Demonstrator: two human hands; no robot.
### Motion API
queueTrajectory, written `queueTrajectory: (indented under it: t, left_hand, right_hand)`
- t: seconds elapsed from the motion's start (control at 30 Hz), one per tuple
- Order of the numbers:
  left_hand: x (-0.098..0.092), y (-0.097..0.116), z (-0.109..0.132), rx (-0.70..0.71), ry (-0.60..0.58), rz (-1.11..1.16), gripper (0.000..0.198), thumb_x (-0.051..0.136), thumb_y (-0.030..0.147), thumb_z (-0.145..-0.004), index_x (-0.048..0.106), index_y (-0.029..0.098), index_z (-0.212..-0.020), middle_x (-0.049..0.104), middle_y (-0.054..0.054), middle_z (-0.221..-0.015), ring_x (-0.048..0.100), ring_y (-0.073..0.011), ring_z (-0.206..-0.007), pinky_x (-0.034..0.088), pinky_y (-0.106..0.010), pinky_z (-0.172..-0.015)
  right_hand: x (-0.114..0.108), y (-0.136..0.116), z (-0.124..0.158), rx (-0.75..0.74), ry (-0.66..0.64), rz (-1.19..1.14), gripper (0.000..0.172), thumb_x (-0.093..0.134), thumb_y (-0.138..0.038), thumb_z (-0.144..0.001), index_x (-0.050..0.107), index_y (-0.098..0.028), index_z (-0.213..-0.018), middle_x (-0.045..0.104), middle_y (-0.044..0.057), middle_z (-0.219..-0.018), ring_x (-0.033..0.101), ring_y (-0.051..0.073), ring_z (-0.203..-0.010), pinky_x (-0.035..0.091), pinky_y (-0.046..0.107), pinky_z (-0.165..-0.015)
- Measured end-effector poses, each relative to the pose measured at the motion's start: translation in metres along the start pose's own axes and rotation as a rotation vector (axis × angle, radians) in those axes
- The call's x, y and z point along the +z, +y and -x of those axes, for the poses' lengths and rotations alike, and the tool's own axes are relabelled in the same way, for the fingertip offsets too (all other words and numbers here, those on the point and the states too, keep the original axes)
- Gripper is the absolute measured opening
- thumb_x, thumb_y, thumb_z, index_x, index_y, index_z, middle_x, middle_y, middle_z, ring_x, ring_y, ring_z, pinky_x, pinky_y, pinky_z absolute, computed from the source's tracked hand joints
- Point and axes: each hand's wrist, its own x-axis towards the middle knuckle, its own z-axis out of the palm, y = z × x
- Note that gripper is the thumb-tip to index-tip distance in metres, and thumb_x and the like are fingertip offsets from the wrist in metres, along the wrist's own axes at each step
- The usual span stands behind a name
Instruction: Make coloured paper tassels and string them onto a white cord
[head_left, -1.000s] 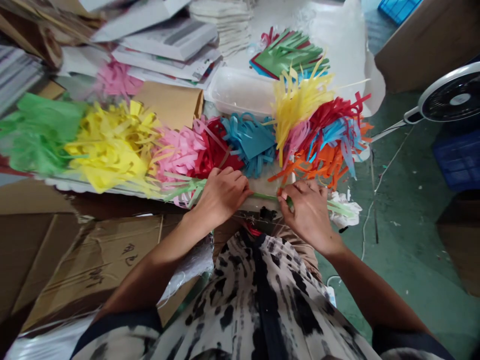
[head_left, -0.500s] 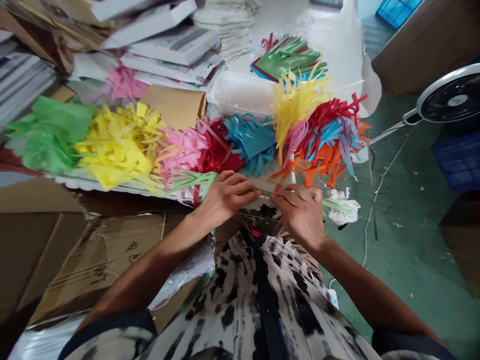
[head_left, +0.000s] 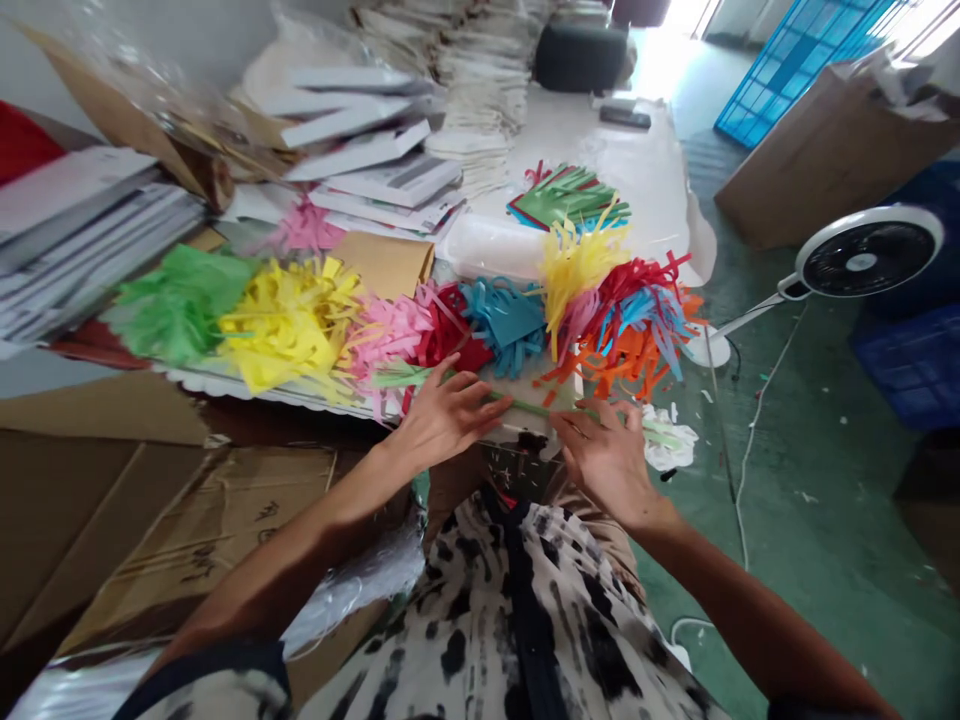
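A thin green rolled paper stick lies along the table's near edge, with green fringe strips at its left end. My left hand rests on it with fingers stretched flat, pressing it down. My right hand lies on the stick's right part, fingers extended over it. Behind the hands lie piles of fringed cut paper: green, yellow, pink, red, blue and a mixed orange, red and yellow bunch.
Stacks of white booklets and a brown envelope lie further back. A flat stack of green cut paper sits on the white tabletop. Flattened cardboard is at the left. A white fan stands on the green floor at the right.
The camera tilted up, showing more of the table's far end. Both hands went from curled around the green stick to lying flatter on it.
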Motion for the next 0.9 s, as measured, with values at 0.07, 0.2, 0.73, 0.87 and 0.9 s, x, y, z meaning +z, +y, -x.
queueTrajectory:
  t: [0.07, 0.2, 0.73, 0.87, 0.9]
  left_hand:
    - [0.002, 0.009, 0.003, 0.017, 0.032, -0.003, 0.025, 0.060, 0.034, -0.104, 0.076, 0.029, -0.123, 0.076, -0.005, -0.104, 0.068, -0.0242, -0.109, 0.033, -0.059, -0.123]
    - [0.014, 0.033, 0.027, 0.001, 0.049, 0.012, 0.023, 0.067, 0.036, -0.100, 0.075, 0.025, -0.119, 0.077, -0.008, -0.112, 0.069, -0.0277, -0.116, 0.037, -0.061, -0.122]
    - [-0.015, 0.094, 0.024, -0.792, 0.277, 0.874, 0.019, 0.074, 0.042, -0.095, 0.080, 0.027, -0.104, 0.083, -0.003, -0.097, 0.077, -0.0208, -0.081, 0.058, -0.031, -0.078]
    - [-0.028, 0.092, 0.002, -1.011, 0.218, 1.563, 0.043, 0.094, 0.049, -0.071, 0.081, 0.019, -0.098, 0.081, -0.006, -0.087, 0.073, -0.0170, -0.069, 0.055, -0.025, -0.065]
    - [-0.030, 0.089, -0.001, -1.026, 0.190, 1.688, 0.044, 0.096, 0.049, -0.069, 0.081, 0.017, -0.095, 0.080, -0.006, -0.083, 0.072, -0.0158, -0.067, 0.054, -0.023, -0.062]
  right_hand:
    - [0.001, -0.004, -0.005, 0.002, 0.037, 0.000, 0.019, 0.065, -0.021, -0.100, 0.074, -0.022, -0.117, 0.080, 0.008, -0.102, 0.060, 0.030, -0.115, 0.030, 0.050, -0.098]
    - [0.005, -0.020, -0.006, -0.005, 0.055, -0.016, 0.018, 0.064, -0.034, -0.105, 0.073, -0.021, -0.111, 0.078, 0.006, -0.102, 0.060, 0.027, -0.115, 0.031, 0.047, -0.100]
    - [-0.007, -0.028, -0.021, -0.100, 0.457, -0.006, 0.014, 0.072, -0.019, -0.098, 0.077, -0.030, -0.104, 0.079, -0.004, -0.095, 0.064, 0.018, -0.106, 0.032, 0.040, -0.100]
    - [-0.020, -0.020, -0.033, -0.104, 0.475, -0.054, 0.016, 0.074, -0.021, -0.097, 0.078, -0.036, -0.101, 0.078, -0.005, -0.091, 0.065, 0.017, -0.104, 0.030, 0.042, -0.105]
    - [-0.021, -0.019, -0.034, -0.101, 0.459, -0.066, 0.017, 0.074, -0.022, -0.097, 0.078, -0.037, -0.103, 0.078, -0.005, -0.092, 0.066, 0.018, -0.103, 0.029, 0.043, -0.107]
